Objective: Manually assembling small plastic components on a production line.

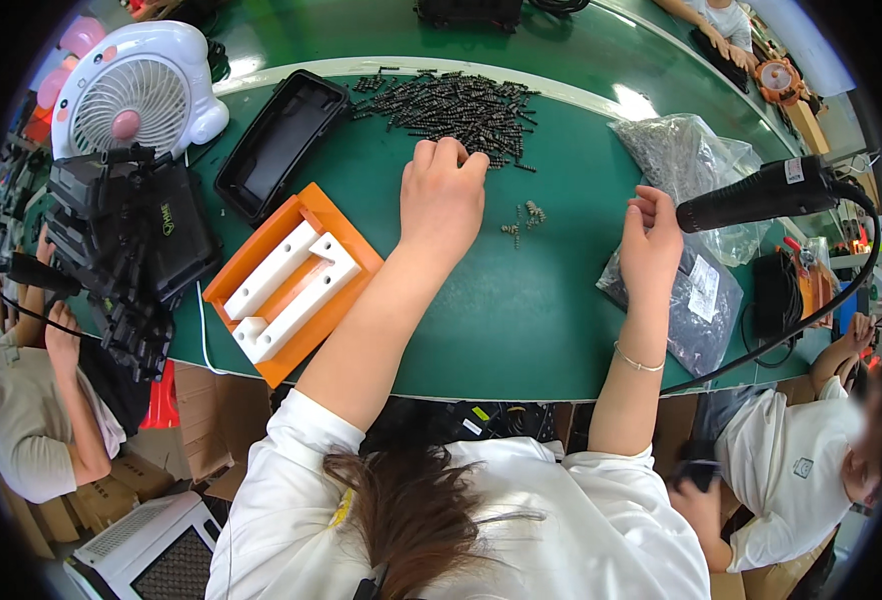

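Note:
My left hand (443, 195) is over the near edge of a pile of small black ridged rods (461, 105), which look like screws or springs. Its fingers are bent down and closed; whatever is between them is hidden. To the right, my right hand (651, 245) is raised with fingers curled in, beside the end of a black cylindrical power tool (761, 195). No object shows in its grasp. Between the hands lies a small cluster of metallic coil-like pieces (531, 214). A clear plastic bag (696, 150) of small parts and a dark labelled bag (706, 305) lie by my right hand.
An orange fixture (346, 235) with white blocks is left of my left forearm. Behind it stand a black tray (281, 145), black housings (166, 230) and a white fan (141, 90). The tool's cord (856, 310) curves down the right side. Other people sit on both sides.

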Demonstrator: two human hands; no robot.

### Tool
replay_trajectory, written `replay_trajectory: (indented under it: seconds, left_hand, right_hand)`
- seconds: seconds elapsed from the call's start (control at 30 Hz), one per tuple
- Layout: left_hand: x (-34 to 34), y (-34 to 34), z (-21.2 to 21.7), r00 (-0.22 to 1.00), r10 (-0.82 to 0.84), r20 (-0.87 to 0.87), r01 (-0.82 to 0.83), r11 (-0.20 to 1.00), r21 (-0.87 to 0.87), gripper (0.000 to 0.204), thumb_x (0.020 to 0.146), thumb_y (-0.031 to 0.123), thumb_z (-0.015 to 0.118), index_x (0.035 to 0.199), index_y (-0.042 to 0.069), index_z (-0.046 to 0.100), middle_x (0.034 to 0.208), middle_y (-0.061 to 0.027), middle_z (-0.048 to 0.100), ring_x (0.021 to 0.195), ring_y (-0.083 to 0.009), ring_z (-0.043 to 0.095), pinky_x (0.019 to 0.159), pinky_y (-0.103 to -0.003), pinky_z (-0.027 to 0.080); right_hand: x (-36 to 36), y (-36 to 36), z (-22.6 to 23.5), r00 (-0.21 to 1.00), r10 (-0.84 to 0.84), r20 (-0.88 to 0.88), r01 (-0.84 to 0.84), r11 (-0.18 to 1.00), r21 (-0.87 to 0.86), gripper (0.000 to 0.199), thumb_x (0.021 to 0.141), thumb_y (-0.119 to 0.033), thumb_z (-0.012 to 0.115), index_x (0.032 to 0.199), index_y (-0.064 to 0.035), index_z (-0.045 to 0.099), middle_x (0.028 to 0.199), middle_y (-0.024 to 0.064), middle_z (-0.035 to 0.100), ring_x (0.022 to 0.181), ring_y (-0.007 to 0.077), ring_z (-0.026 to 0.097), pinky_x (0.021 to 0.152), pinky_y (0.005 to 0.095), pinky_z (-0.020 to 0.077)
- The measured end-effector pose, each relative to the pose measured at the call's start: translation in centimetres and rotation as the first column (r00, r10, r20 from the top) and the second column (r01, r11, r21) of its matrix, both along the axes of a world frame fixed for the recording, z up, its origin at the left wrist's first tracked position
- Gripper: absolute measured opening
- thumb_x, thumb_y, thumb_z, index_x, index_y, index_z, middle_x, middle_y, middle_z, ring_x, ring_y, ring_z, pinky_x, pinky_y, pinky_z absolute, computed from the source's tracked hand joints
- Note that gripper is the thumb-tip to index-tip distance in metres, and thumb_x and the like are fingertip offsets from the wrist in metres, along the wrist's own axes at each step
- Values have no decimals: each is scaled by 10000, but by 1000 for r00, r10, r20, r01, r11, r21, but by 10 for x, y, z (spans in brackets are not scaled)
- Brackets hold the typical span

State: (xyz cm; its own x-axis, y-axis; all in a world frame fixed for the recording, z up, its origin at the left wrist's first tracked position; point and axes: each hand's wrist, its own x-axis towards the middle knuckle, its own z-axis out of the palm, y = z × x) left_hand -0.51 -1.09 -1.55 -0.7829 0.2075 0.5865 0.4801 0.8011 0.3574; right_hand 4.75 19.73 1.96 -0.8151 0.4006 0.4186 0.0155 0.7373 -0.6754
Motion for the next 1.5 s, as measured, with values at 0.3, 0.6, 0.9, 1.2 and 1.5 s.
replay_trajectory:
  seconds: [0.3,0.6,0.9,1.2,1.5]
  left_hand:
    - [-2,16,-11,998,9,-60,-18,986,-164,183,671,95,638,841,109,572,835,-29,470,834,-220,439,684,-345,376]
    - [-2,16,-9,1000,-8,-31,3,990,-140,171,670,79,635,828,96,571,839,-31,475,844,-224,439,702,-345,373]
    - [-4,16,-9,998,-9,-68,2,995,-101,168,666,76,636,819,96,570,843,-36,482,853,-227,446,711,-350,373]
    - [-2,14,-6,999,-18,-29,14,992,-125,143,661,85,645,779,94,565,840,-33,484,854,-226,448,706,-351,373]
    - [1,15,-4,1000,-26,-15,25,994,-106,112,659,85,654,730,93,568,846,-26,490,854,-224,446,704,-347,370]
  right_hand:
    - [11,34,8,861,147,487,-167,986,-3,115,740,-47,559,814,38,584,649,51,560,604,109,495,563,249,410]
    - [18,17,19,826,4,564,-157,962,222,233,608,-74,609,814,33,587,679,167,569,668,301,567,641,362,449]
    - [21,22,20,815,72,575,-263,930,256,208,586,-8,574,792,22,578,772,172,561,772,322,554,697,365,443]
    - [23,14,19,792,37,609,-305,889,343,126,611,-13,571,736,-26,562,774,151,533,778,318,542,690,381,441]
    - [22,14,13,821,235,520,-435,848,304,120,582,-45,595,682,-16,535,593,93,464,543,208,477,520,321,391]
